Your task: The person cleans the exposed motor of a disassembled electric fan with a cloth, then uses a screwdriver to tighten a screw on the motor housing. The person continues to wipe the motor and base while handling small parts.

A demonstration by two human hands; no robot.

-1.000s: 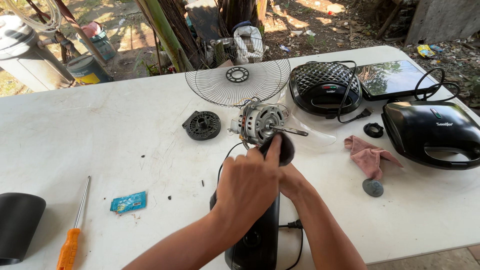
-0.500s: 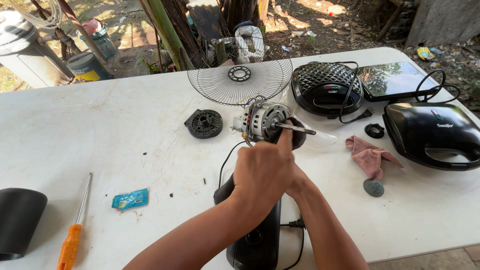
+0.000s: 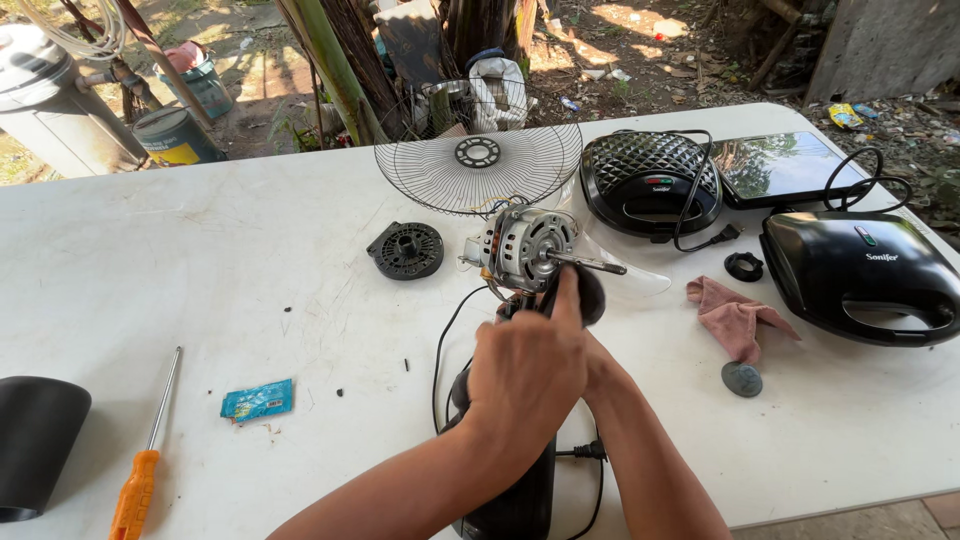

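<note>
A disassembled fan lies on the white table (image 3: 200, 290). Its bare metal motor (image 3: 525, 243) with a protruding shaft (image 3: 592, 264) sits on top of a black stand body (image 3: 515, 505). My left hand (image 3: 525, 375) is closed on the black neck piece (image 3: 590, 292) just below the motor, index finger stretched up against it. My right hand (image 3: 603, 362) lies under the left one and is mostly hidden; only its wrist side shows. A black power cord (image 3: 440, 350) loops beside the stand.
Wire fan grille (image 3: 478, 160) and a black round cap (image 3: 405, 250) lie behind the motor. Two black sandwich makers (image 3: 650, 180) (image 3: 860, 275), a pink cloth (image 3: 735, 318) and a grey disc (image 3: 742, 379) sit right. Orange screwdriver (image 3: 140, 470), blue sachet (image 3: 257, 400), black cylinder (image 3: 35, 445) left.
Both hands stay on the fan's neck below the motor. My left hand has shifted slightly to the right, with its index finger still raised.
</note>
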